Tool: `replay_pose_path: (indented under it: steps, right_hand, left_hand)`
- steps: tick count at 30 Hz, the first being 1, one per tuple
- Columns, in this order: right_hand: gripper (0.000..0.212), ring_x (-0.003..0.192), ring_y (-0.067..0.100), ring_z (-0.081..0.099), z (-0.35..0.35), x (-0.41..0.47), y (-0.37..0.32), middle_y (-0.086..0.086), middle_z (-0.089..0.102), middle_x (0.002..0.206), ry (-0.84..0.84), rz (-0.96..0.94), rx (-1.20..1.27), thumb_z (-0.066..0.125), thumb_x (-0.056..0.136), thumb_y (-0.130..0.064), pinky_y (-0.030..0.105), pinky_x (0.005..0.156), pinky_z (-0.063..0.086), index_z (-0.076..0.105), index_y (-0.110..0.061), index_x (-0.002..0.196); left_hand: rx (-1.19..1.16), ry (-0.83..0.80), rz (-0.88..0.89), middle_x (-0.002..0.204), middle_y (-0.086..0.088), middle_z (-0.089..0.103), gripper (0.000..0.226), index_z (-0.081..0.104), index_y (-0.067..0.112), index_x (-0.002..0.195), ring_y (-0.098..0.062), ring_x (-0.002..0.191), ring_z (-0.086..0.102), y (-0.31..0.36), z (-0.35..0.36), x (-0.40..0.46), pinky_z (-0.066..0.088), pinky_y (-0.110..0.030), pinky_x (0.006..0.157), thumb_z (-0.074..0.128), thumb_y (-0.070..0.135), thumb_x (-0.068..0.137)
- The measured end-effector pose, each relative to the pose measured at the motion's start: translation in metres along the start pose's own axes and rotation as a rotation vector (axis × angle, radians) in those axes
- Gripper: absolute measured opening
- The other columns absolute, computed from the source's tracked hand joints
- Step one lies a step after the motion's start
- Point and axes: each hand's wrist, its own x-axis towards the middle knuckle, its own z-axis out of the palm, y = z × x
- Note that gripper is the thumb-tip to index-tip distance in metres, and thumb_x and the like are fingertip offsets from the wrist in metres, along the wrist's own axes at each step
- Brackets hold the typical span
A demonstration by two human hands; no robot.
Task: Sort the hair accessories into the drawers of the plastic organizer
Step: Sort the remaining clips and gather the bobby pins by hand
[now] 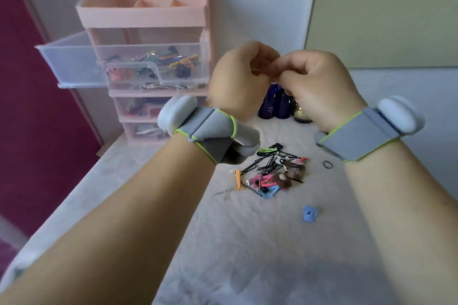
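Both hands are raised in front of the camera, well above the pale cloth-covered worktop (247,242), and meet fingertip to fingertip. The left hand (238,77) has its fingers curled inward, and the right hand (319,84) is curled the same way, thumb and forefinger drawn together where the two hands touch; whatever they pinch between them is too small and blurred to make out, so I cannot tell if either one grips anything. Each wrist carries a grey fabric band edged in lime green with a white rounded pod on it. The loose pile of hair accessories (275,171) (black bobby pins, pink, blue, orange and green clips) lies on the worktop below and between the two wrists, well apart from the hands. A small black elastic ring (327,164) lies just right of the pile, under the right wrist, and a small blue claw clip (309,214) sits alone nearer the camera. The pink plastic organizer with clear drawers (148,62) stands at the far left of the worktop, left of the left hand; one clear drawer (71,62) is pulled out to the left, and another holds coloured clips. Dark blue bottles (275,106) stand behind the hands.
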Motion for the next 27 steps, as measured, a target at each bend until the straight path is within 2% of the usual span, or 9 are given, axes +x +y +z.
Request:
replay_pose_path:
  steps: [5, 8, 11, 14, 16, 18, 21, 23, 27]
  right_hand:
    - [0.038, 0.068, 0.001, 0.055, -0.008, -0.042, 0.053, -0.015, 0.064, 0.071, -0.139, 0.140, -0.026, 0.051, 0.079, 0.000, 0.023, 0.072, 0.044, 0.065, -0.034, 0.069]
    - [0.037, 0.069, 0.007, 0.056, -0.009, -0.062, 0.080, -0.004, 0.068, 0.080, -0.208, 0.210, -0.079, 0.052, 0.081, -0.002, 0.019, 0.068, 0.043, 0.063, -0.036, 0.071]
    - [0.036, 0.068, 0.011, 0.056, -0.007, -0.075, 0.101, 0.000, 0.067, 0.080, -0.247, 0.253, -0.156, 0.053, 0.082, -0.003, 0.017, 0.062, 0.042, 0.062, -0.036, 0.074]
    - [0.036, 0.059, 0.008, 0.051, -0.009, -0.081, 0.114, -0.002, 0.065, 0.077, -0.228, 0.290, -0.218, 0.050, 0.084, -0.004, 0.015, 0.054, 0.038, 0.062, -0.037, 0.074]
    - [0.034, 0.072, 0.011, 0.057, -0.009, -0.083, 0.119, -0.004, 0.066, 0.088, -0.223, 0.300, -0.254, 0.050, 0.085, -0.003, 0.017, 0.063, 0.042, 0.065, -0.033, 0.080]
    - [0.032, 0.089, 0.014, 0.058, -0.011, -0.084, 0.122, -0.005, 0.064, 0.095, -0.232, 0.303, -0.312, 0.048, 0.086, -0.003, 0.020, 0.072, 0.039, 0.069, -0.028, 0.087]
    - [0.036, 0.082, 0.013, 0.051, -0.015, -0.083, 0.124, -0.008, 0.054, 0.086, -0.240, 0.319, -0.384, 0.048, 0.086, -0.004, 0.018, 0.064, 0.030, 0.064, -0.036, 0.078]
    - [0.038, 0.082, 0.012, 0.049, -0.017, -0.082, 0.125, -0.008, 0.053, 0.087, -0.241, 0.336, -0.418, 0.049, 0.086, -0.006, 0.018, 0.066, 0.030, 0.057, -0.041, 0.073]
    - [0.029, 0.094, 0.016, 0.054, -0.014, -0.081, 0.128, -0.003, 0.061, 0.099, -0.254, 0.331, -0.486, 0.050, 0.086, -0.010, 0.018, 0.073, 0.032, 0.066, -0.033, 0.095]
  left_hand:
    - [-0.027, -0.162, -0.128, 0.082, 0.002, 0.066, 0.032, 0.065, 0.013, 0.097, -0.006, 0.069, 0.058, -0.033, 0.040, -0.039, 0.052, -0.024, 0.076, 0.054, -0.010, 0.077]
    - [0.098, -0.262, -0.175, 0.089, 0.002, 0.070, 0.031, 0.068, 0.015, 0.101, -0.008, 0.079, 0.063, -0.049, 0.057, -0.061, 0.048, -0.015, 0.075, 0.055, -0.004, 0.080]
    - [0.225, -0.392, -0.190, 0.103, -0.002, 0.070, 0.032, 0.068, 0.015, 0.107, -0.016, 0.096, 0.064, -0.057, 0.067, -0.076, 0.047, -0.024, 0.086, 0.053, 0.001, 0.083]
    - [0.400, -0.527, -0.133, 0.117, -0.001, 0.065, 0.032, 0.064, 0.021, 0.117, -0.018, 0.107, 0.057, -0.063, 0.072, -0.081, 0.036, -0.019, 0.086, 0.052, 0.011, 0.089]
    - [0.460, -0.573, -0.138, 0.123, -0.001, 0.062, 0.033, 0.062, 0.023, 0.121, -0.019, 0.113, 0.053, -0.065, 0.074, -0.082, 0.034, -0.021, 0.089, 0.050, 0.015, 0.091]
    - [0.520, -0.596, -0.147, 0.127, 0.000, 0.058, 0.033, 0.060, 0.025, 0.123, -0.019, 0.118, 0.050, -0.065, 0.075, -0.084, 0.036, -0.026, 0.096, 0.050, 0.019, 0.091]
    - [0.550, -0.563, -0.182, 0.128, 0.001, 0.057, 0.035, 0.059, 0.027, 0.122, -0.020, 0.120, 0.049, -0.063, 0.075, -0.085, 0.038, -0.033, 0.100, 0.054, 0.019, 0.089]
    - [0.532, -0.533, -0.210, 0.126, 0.000, 0.056, 0.037, 0.059, 0.026, 0.122, -0.021, 0.118, 0.050, -0.061, 0.074, -0.085, 0.039, -0.035, 0.100, 0.057, 0.017, 0.086]
    - [0.599, -0.513, -0.209, 0.122, -0.005, 0.052, 0.041, 0.056, 0.024, 0.124, -0.023, 0.113, 0.050, -0.057, 0.078, -0.085, 0.039, -0.037, 0.099, 0.062, 0.019, 0.084]
